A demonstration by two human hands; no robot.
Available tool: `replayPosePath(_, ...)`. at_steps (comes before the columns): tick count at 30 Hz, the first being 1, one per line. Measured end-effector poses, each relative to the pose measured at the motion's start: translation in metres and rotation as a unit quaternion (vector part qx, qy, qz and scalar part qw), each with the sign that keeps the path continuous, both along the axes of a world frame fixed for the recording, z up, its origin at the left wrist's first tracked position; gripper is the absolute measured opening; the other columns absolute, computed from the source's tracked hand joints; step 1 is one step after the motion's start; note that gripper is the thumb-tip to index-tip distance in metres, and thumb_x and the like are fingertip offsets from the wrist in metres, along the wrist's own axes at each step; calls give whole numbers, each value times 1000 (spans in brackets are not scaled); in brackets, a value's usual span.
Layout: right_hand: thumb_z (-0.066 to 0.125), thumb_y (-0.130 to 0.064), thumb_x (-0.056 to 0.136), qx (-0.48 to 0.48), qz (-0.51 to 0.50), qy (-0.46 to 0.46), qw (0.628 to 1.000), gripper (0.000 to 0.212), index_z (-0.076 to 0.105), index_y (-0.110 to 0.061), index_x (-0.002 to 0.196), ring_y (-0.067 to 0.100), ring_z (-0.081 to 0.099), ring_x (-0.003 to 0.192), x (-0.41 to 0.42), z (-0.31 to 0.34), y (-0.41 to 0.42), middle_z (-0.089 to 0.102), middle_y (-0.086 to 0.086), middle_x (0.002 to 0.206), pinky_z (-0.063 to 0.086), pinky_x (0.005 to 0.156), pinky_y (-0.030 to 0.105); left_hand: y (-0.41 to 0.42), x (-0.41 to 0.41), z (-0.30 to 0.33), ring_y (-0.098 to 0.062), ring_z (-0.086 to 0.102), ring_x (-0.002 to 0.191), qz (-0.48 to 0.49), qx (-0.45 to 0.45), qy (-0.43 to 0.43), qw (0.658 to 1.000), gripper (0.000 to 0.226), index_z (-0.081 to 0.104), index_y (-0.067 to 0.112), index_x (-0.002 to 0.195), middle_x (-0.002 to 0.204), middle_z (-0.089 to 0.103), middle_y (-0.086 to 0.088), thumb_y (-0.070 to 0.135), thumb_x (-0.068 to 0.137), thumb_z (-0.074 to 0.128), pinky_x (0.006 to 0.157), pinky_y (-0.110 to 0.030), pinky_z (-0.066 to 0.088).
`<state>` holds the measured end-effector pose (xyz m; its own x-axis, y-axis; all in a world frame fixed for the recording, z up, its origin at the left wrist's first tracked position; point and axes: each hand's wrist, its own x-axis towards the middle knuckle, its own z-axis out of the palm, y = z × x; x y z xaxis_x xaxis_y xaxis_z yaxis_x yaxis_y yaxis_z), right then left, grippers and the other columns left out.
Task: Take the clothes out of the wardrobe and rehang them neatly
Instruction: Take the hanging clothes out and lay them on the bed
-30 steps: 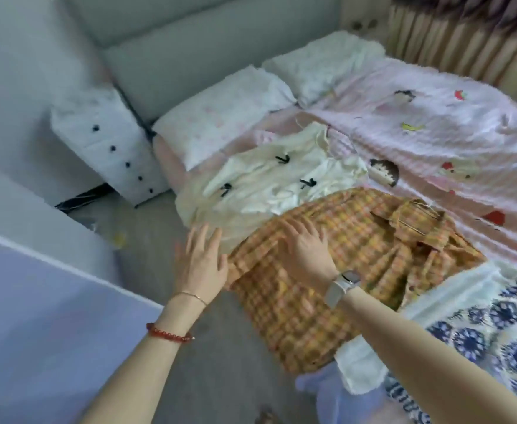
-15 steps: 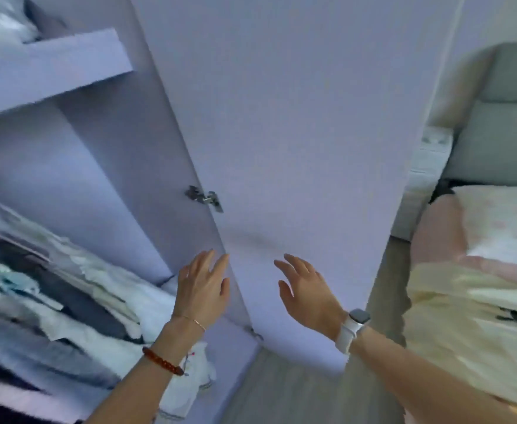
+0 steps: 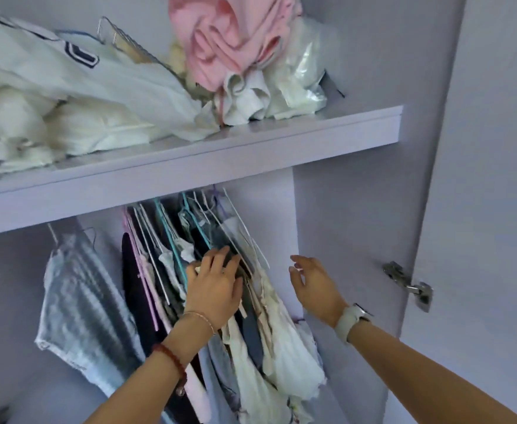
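Head | left hand [image 3: 214,289] flat on hanging clothes [image 3: 251,347] | right hand [image 3: 315,286] released, beside them

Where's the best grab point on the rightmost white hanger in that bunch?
Probably the bare sloping shoulder arm of the white hanger, taken from the right. It sits outermost in the bunch of hanging clothes, facing the gap by the wardrobe wall. The right hand hovers open there; the left hand rests on the bunch.

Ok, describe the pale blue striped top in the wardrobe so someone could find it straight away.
Look under the wardrobe shelf, along the row of hanging clothes. The striped top hangs alone at the far left, with a gap between it and the packed bunch that the left hand touches. Only it has pale blue-grey stripes.
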<state>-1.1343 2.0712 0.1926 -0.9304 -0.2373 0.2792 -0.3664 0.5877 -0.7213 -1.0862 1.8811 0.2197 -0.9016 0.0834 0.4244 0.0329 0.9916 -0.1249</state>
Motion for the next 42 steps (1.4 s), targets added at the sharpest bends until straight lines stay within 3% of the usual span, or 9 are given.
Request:
replayPosePath(5, 41, -23, 97, -108, 20, -80, 991, 40, 41, -8, 134, 23, 50, 117, -64, 32, -72, 48, 13, 133, 32, 92, 16, -30, -51, 11, -24, 57, 115, 3, 0, -58, 998, 52, 68, 19, 110, 115, 65, -2, 43, 81, 31, 88, -56, 44)
replayPosePath(8, 40, -18, 97, -129, 47, -157, 978, 41, 38, -5, 136, 22, 46, 122, -93, 42, -92, 48, 11, 133, 31, 94, 15, -34, -75, 5, -20, 12, 143, -13, 28, -93, 995, 54, 31, 26, 143, 152, 25, 1, 42, 92, 28, 111, -56, 6)
replayPosePath(12, 40, -2, 94, -167, 58, -163, 971, 16, 56, -4, 93, 16, 47, 63, -111, 41, -99, 53, 9, 73, 39, 55, 13, -30, -86, -3, -24, -20, 141, -3, 19, -160, 987, 57, -1, 38, 146, 155, -11, 10, 40, 95, 25, 110, -58, -12)
replayPosePath(15, 35, 1, 92, -143, -14, -89, 986, 24, 55, -8, 83, 10, 44, 56, -122, 34, -91, 48, -5, 66, 39, 57, 18, -29, -92, -7, -28, -22, 140, -4, 1, -163, 987, 54, 0, 40, 146, 154, -18, 10, 40, 96, 22, 108, -62, -12)
replayPosePath(27, 43, -5, 94, -184, -83, 19, 979, 27, 57, -19, 76, 7, 45, 47, -57, 25, 21, 45, 1, 55, 41, 52, 10, -7, -98, -1, -29, -15, 141, 18, 12, -103, 994, 54, 7, 26, 148, 157, -3, -1, 37, 97, 23, 101, -67, -15)
replayPosePath(33, 51, -16, 92, -97, -153, -2, 983, 26, 57, -7, 68, 5, 54, 50, 30, -9, 102, 55, 5, 59, 42, 56, 10, 54, -88, -6, -26, -3, 144, -155, 159, -14, 975, 61, 12, 17, 148, 156, 4, -6, 43, 94, 24, 111, -56, -1)
replayPosePath(37, 53, -24, 91, -21, -222, 5, 975, 33, 55, -17, 59, 14, 59, 55, 99, -30, 156, 60, 1, 57, 47, 62, 29, 120, -78, -27, -32, 18, 141, -266, 138, -3, 954, 61, 35, 13, 141, 149, 31, -11, 43, 90, 21, 107, -57, 1)
replayPosePath(39, 55, -27, 90, -9, -263, 9, 965, 35, 52, -25, 55, 10, 58, 55, 137, -38, 181, 59, -3, 55, 46, 61, 29, 154, -63, -40, -35, 44, 127, -322, 134, -11, 937, 54, 52, 10, 127, 127, 55, -16, 39, 90, 26, 106, -61, 10)
replayPosePath(42, 51, -49, 83, 11, -335, 14, 942, 40, 52, -26, 51, 7, 56, 53, 196, -50, 217, 60, -7, 54, 42, 57, 25, 198, -32, -57, -36, 63, 73, -415, 156, 38, 896, 35, 62, 7, 88, 79, 62, -13, 27, 90, 33, 87, -50, 45)
